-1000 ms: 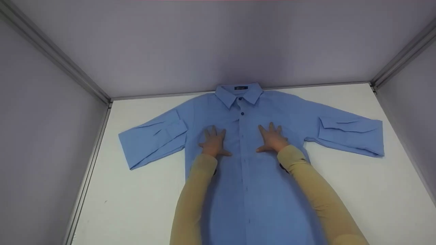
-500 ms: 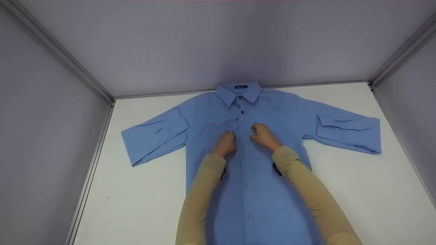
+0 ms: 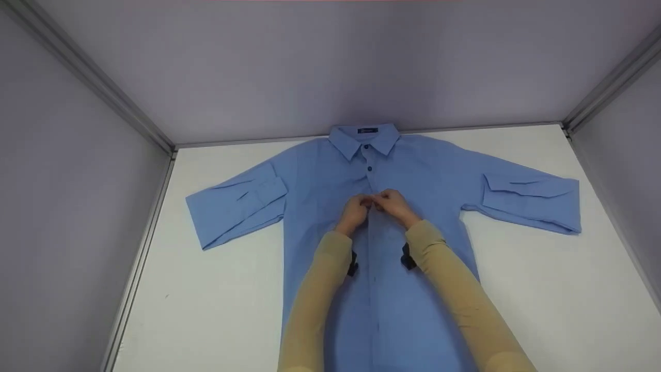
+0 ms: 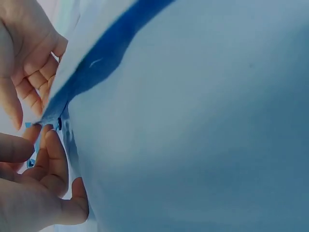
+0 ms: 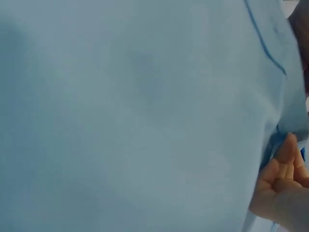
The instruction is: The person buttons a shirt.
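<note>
A light blue button-up shirt (image 3: 421, 173) lies front up, its collar (image 3: 346, 142) at the far edge. Over the front placket, below the second dark button (image 3: 369, 168), both hands meet fingertip to fingertip. My left hand (image 3: 355, 211) pinches the placket edge; in the left wrist view its fingertips are beside a small dark button (image 4: 60, 123). From the other side my right hand (image 3: 393, 204) pinches the placket, thumb and finger on the raised edge in the right wrist view. The fingertips partly hide the buttonhole area.
The shirt's sleeves (image 3: 532, 199) spread to both sides with their cuff ends folded back. Beneath is a white table (image 3: 222, 305), walled by grey panels (image 3: 289, 67) at the back and sides.
Both hands have come inward from lying flat with spread fingers on the shirt's chest. Their fingers have curled and now pinch the placket together at the middle.
</note>
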`<state>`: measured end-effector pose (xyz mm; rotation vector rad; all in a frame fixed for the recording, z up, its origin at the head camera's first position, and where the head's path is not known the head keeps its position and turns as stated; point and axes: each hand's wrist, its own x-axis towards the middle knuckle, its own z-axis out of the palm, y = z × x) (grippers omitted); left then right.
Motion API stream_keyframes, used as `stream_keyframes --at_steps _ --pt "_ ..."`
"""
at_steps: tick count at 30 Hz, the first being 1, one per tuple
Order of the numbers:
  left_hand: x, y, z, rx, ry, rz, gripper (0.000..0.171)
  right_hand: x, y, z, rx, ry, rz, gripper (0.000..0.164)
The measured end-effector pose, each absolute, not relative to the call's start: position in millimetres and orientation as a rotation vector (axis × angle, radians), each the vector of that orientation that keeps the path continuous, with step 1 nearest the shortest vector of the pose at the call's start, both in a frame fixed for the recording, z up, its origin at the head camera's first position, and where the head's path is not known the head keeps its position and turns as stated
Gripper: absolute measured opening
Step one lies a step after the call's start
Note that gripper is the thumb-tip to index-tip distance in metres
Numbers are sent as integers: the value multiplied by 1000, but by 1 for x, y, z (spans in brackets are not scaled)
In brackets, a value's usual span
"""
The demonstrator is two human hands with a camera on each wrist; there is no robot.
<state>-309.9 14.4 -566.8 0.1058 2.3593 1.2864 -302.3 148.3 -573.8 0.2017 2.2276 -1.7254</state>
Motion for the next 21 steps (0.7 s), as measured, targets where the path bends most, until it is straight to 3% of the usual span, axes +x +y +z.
stream_keyframes --at_steps 7,14,21 --pt "-313 19 -569 146 2342 1275 38 -301 153 -566 250 2261 -1657 24" --pt "-316 27 -570 85 2436 1143 29 -302 154 -571 250 2336 -1604 38" --pt "-316 36 -574 240 2769 832 20 -300 149 -574 252 2353 -1522 33"
